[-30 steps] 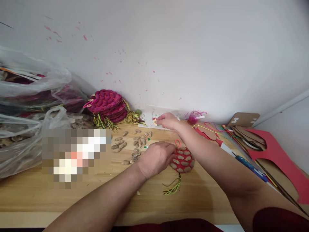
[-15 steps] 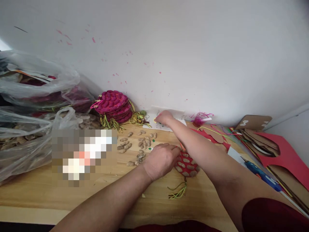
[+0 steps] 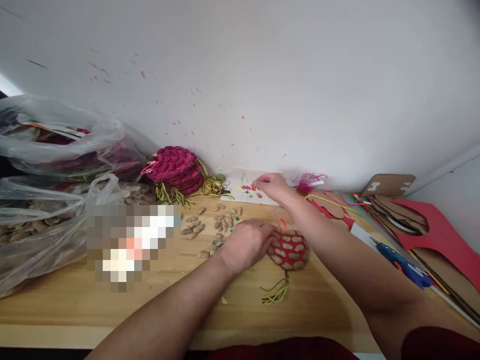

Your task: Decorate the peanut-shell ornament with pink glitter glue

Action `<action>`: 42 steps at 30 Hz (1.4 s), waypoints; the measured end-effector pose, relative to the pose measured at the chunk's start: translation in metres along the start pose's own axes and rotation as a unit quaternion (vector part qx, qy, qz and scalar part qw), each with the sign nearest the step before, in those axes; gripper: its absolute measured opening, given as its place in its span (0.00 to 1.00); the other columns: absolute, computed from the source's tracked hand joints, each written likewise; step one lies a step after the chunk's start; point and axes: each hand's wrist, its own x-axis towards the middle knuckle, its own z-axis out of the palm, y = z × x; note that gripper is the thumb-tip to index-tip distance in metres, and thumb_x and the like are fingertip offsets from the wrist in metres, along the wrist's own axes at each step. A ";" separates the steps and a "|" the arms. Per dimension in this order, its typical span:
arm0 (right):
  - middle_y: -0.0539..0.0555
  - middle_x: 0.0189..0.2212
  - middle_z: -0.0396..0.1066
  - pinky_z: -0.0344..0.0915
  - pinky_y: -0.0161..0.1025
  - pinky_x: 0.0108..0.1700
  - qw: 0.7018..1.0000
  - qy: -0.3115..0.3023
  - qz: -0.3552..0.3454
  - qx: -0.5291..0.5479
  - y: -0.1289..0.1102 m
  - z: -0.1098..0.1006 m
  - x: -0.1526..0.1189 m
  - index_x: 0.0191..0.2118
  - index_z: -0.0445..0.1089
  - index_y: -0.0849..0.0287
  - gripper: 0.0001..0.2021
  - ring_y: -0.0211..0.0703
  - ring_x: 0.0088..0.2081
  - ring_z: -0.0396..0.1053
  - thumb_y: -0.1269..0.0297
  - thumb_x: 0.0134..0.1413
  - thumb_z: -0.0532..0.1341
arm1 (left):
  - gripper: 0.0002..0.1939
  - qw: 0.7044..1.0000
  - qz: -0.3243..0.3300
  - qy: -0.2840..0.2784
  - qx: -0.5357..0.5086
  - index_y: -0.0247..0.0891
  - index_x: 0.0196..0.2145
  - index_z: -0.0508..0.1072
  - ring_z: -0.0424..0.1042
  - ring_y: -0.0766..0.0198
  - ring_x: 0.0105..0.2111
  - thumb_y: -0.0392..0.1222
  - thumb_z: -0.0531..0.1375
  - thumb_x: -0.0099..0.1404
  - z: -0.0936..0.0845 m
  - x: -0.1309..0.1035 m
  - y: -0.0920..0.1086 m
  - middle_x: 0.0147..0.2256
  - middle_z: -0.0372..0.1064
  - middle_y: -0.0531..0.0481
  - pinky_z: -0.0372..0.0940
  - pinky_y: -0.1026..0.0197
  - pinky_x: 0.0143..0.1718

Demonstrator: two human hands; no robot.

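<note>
Yellow-green string tassel (image 3: 276, 294) points at the wooden bench (image 3: 75, 310) front edge; its round red disc studded with tan peanuts (image 3: 288, 254) sits mid-bench. My left hand (image 3: 247, 245) curls on the disc's left rim, grip unclear. Right hand (image 3: 275, 187) bent over small coloured stars (image 3: 259, 196) on white paper sheet (image 3: 232, 191), back edge; can't tell if pinching one.

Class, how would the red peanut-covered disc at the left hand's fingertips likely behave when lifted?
The red disc is probably fairly stiff, looking flat under its rows of peanuts. Its tassel would likely dangle limply, being loose strands. The peanuts stand raised, so rough handling might knock some off.
</note>
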 end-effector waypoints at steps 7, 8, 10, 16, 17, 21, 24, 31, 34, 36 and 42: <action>0.46 0.23 0.66 0.56 0.35 0.29 0.985 0.066 -0.013 0.158 0.048 -0.041 -0.086 0.32 0.75 0.60 0.19 0.34 0.25 0.57 0.46 0.51 0.66 | 0.20 0.996 -0.077 0.040 0.010 0.39 0.27 0.72 0.70 0.58 0.29 0.50 0.53 0.75 -0.007 0.002 -0.006 0.26 0.71 0.47 0.60 0.58 0.33; 0.46 0.22 0.65 0.55 0.35 0.29 0.983 0.072 -0.014 0.169 0.052 -0.046 -0.097 0.30 0.73 0.60 0.19 0.34 0.25 0.57 0.45 0.51 0.66 | 0.20 0.996 -0.080 0.044 0.008 0.39 0.26 0.71 0.69 0.59 0.28 0.48 0.54 0.74 -0.007 0.002 -0.006 0.25 0.70 0.47 0.59 0.59 0.32; 0.45 0.21 0.62 0.54 0.35 0.28 0.984 0.079 -0.015 0.161 0.060 -0.053 -0.116 0.28 0.71 0.59 0.19 0.34 0.24 0.55 0.46 0.53 0.65 | 0.19 0.994 -0.087 0.062 -0.002 0.40 0.24 0.68 0.65 0.61 0.26 0.46 0.54 0.73 -0.007 0.002 -0.008 0.24 0.68 0.49 0.56 0.59 0.30; 0.46 0.21 0.62 0.54 0.36 0.29 0.987 0.132 -0.015 0.092 0.083 -0.062 -0.160 0.27 0.69 0.58 0.17 0.35 0.24 0.56 0.50 0.57 0.63 | 0.20 0.989 -0.092 0.110 -0.047 0.41 0.23 0.62 0.59 0.64 0.23 0.48 0.56 0.72 -0.008 0.001 -0.011 0.21 0.63 0.53 0.52 0.61 0.29; 0.46 0.21 0.63 0.55 0.36 0.29 0.987 0.143 -0.012 0.078 0.088 -0.060 -0.165 0.27 0.70 0.58 0.17 0.35 0.24 0.58 0.50 0.58 0.62 | 0.20 0.988 -0.093 0.111 -0.050 0.41 0.23 0.63 0.59 0.64 0.23 0.48 0.55 0.72 -0.009 0.001 -0.011 0.21 0.63 0.53 0.52 0.61 0.29; 0.51 0.27 0.74 0.63 0.38 0.35 0.986 0.164 -0.027 0.016 0.101 -0.050 -0.180 0.31 0.73 0.58 0.13 0.41 0.30 0.68 0.53 0.58 0.62 | 0.16 0.987 -0.106 0.091 -0.076 0.40 0.28 0.69 0.64 0.63 0.24 0.47 0.54 0.72 -0.011 0.002 -0.013 0.24 0.68 0.52 0.56 0.61 0.30; 0.57 0.42 0.79 0.68 0.45 0.50 0.986 0.134 -0.092 -0.025 0.105 -0.041 -0.186 0.42 0.75 0.57 0.15 0.50 0.45 0.74 0.53 0.54 0.66 | 0.08 0.986 -0.112 0.073 -0.103 0.40 0.37 0.74 0.69 0.63 0.27 0.42 0.56 0.70 -0.009 0.002 -0.017 0.29 0.75 0.51 0.60 0.62 0.33; 0.65 0.61 0.69 0.57 0.61 0.66 0.978 0.076 -0.160 -0.111 0.112 -0.024 -0.193 0.60 0.68 0.56 0.44 0.67 0.64 0.62 0.39 0.37 0.74 | 0.07 0.984 -0.127 0.090 -0.091 0.40 0.39 0.77 0.74 0.61 0.32 0.37 0.57 0.69 -0.009 0.004 -0.022 0.34 0.79 0.48 0.65 0.61 0.38; 0.64 0.62 0.69 0.58 0.61 0.65 0.974 0.092 -0.167 -0.123 0.118 -0.019 -0.189 0.60 0.68 0.53 0.39 0.65 0.64 0.64 0.41 0.44 0.71 | 0.06 0.983 -0.137 0.093 -0.080 0.39 0.38 0.77 0.74 0.62 0.31 0.38 0.58 0.69 -0.012 0.005 -0.024 0.32 0.78 0.49 0.65 0.61 0.37; 0.65 0.62 0.68 0.58 0.60 0.66 0.974 0.096 -0.171 -0.116 0.120 -0.018 -0.187 0.61 0.67 0.55 0.39 0.64 0.64 0.64 0.41 0.46 0.70 | 0.07 0.984 -0.137 0.087 -0.068 0.39 0.38 0.77 0.74 0.61 0.33 0.38 0.59 0.69 -0.014 0.005 -0.023 0.33 0.79 0.48 0.65 0.60 0.40; 0.67 0.64 0.66 0.56 0.63 0.66 0.980 0.073 -0.125 -0.137 0.118 -0.019 -0.182 0.64 0.64 0.57 0.45 0.67 0.67 0.60 0.37 0.44 0.69 | 0.12 0.991 -0.131 0.000 0.027 0.37 0.38 0.81 0.73 0.50 0.46 0.48 0.64 0.67 -0.013 0.003 -0.015 0.40 0.78 0.40 0.65 0.51 0.52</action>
